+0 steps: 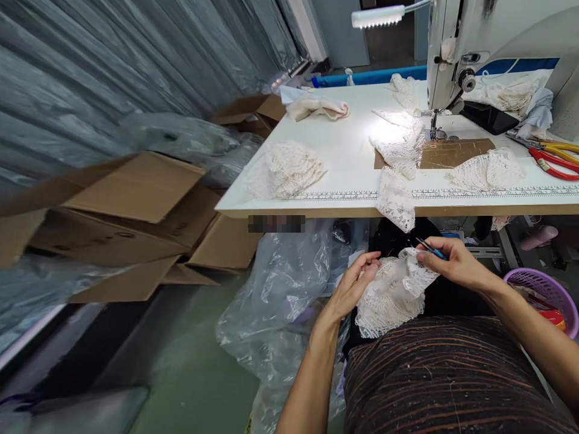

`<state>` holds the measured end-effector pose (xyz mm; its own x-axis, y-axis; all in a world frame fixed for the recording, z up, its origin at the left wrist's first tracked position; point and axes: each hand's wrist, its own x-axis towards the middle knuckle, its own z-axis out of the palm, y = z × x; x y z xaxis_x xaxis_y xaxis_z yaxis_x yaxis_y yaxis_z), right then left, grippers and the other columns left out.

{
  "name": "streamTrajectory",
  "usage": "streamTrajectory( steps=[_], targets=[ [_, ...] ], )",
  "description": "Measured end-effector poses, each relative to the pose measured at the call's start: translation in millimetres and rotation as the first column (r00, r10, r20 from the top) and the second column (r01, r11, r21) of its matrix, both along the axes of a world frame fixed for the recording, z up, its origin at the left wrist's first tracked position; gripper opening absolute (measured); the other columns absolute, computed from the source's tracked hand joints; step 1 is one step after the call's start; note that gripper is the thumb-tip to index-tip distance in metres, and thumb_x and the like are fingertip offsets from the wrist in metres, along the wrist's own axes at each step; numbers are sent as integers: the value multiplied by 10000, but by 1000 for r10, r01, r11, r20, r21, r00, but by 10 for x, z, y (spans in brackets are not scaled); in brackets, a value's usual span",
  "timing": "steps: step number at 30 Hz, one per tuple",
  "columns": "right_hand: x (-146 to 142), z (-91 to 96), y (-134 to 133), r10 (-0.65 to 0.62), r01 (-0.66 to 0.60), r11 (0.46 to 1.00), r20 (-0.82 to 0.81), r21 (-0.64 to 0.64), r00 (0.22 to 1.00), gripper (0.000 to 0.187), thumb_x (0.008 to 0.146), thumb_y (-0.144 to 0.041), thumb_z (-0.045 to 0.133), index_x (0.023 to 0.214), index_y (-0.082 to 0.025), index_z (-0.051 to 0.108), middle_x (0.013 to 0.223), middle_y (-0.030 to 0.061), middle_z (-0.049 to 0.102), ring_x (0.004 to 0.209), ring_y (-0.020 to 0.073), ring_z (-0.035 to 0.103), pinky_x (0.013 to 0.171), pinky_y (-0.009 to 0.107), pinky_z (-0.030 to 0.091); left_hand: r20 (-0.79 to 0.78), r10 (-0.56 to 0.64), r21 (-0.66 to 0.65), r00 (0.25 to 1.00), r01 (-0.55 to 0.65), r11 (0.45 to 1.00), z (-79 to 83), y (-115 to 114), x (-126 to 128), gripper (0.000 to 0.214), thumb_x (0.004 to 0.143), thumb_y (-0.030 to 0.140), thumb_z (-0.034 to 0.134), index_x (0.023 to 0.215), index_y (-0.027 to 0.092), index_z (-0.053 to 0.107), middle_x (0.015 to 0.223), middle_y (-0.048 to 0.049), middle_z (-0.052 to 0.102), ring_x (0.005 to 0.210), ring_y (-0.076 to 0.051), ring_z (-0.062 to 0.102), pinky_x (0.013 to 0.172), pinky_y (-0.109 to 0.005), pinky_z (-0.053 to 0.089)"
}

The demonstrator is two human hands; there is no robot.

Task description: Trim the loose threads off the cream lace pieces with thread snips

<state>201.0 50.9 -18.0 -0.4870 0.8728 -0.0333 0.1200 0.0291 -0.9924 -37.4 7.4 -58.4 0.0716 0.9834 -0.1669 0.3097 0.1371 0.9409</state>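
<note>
A cream lace piece (392, 295) rests in my lap below the table edge. My left hand (357, 282) holds its left side, fingers curled onto the lace. My right hand (452, 263) pinches the lace's upper right corner and also grips small blue-handled thread snips (432, 249), blades pointing left. Another lace strip (398, 187) hangs over the front edge of the white sewing table (344, 163) just above my hands.
A sewing machine (456, 54) with a lit lamp stands at the back right. Lace piles (294, 169), red and yellow scissors (554, 160) lie on the table. Open cardboard boxes (131, 211) and clear plastic bags (280, 295) fill the floor left. A purple basket (547, 289) sits right.
</note>
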Motion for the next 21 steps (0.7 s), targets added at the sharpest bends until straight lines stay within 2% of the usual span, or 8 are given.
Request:
streamTrajectory(
  steps=[3, 6, 9, 12, 14, 16, 18, 21],
  targets=[
    [133, 130, 94, -77, 72, 989, 34, 127, 996, 303, 826, -464, 638, 711, -184, 622, 646, -16, 545, 593, 111, 444, 596, 275, 398, -67, -58, -14, 996, 57, 998, -16, -36, -49, 465, 734, 397, 742, 1132, 166, 672, 972, -54, 687, 929, -204, 641, 834, -306, 500],
    [218, 192, 174, -167, 148, 958, 58, 246, 984, 286, 832, -446, 641, 707, -189, 628, 656, -5, 578, 612, 123, 476, 627, 292, 431, -84, -84, -13, 993, 84, 996, -11, -30, -61, 351, 736, 327, 737, 1036, 150, 696, 868, -36, 698, 869, -189, 657, 863, -315, 498],
    [225, 155, 227, -214, 171, 925, 94, 339, 972, 236, 840, -410, 634, 768, -190, 682, 709, 17, 644, 656, 146, 534, 664, 310, 462, -35, -93, -39, 995, 92, 995, 36, -4, -57, 300, 749, 316, 732, 1001, 155, 711, 811, -33, 729, 806, -179, 676, 824, -307, 515],
    [109, 26, 241, -253, 194, 889, 92, 415, 963, 188, 837, -345, 632, 883, -192, 730, 831, 53, 717, 747, 183, 607, 738, 340, 486, 38, -98, -63, 994, 101, 993, 160, -3, -7, 315, 699, 301, 789, 969, 156, 719, 749, -38, 761, 751, -185, 701, 779, -306, 539],
    [-38, -84, 215, -249, 201, 887, 63, 416, 966, 174, 841, -308, 628, 919, -199, 740, 880, 67, 738, 790, 197, 630, 775, 354, 496, 109, -134, -91, 985, 144, 985, 281, -26, 65, 343, 670, 307, 822, 963, 156, 726, 730, -48, 777, 723, -200, 722, 731, -306, 561],
    [-201, -183, 161, -201, 172, 910, 39, 377, 979, 148, 842, -289, 641, 914, -213, 745, 878, 66, 743, 806, 200, 636, 788, 357, 504, 142, -182, -106, 973, 197, 975, 403, -59, 156, 343, 665, 319, 835, 954, 158, 745, 722, -54, 786, 715, -217, 740, 689, -301, 571],
    [-332, -252, 89, -111, 103, 944, 5, 314, 994, 135, 839, -304, 659, 891, -212, 744, 856, 58, 737, 794, 190, 638, 783, 347, 512, 69, -198, -65, 978, 203, 977, 495, -90, 242, 249, 672, 302, 832, 876, 172, 774, 704, -45, 785, 697, -213, 739, 645, -277, 557],
    [-405, -291, -9, 2, 11, 981, -71, 192, 997, 199, 838, -377, 662, 845, -188, 724, 822, 40, 719, 763, 167, 634, 752, 316, 520, -89, -140, 81, 986, 148, 986, 540, -118, 314, 73, 687, 259, 817, 725, 204, 787, 689, -19, 780, 647, -176, 704, 614, -246, 515]
  ],
)
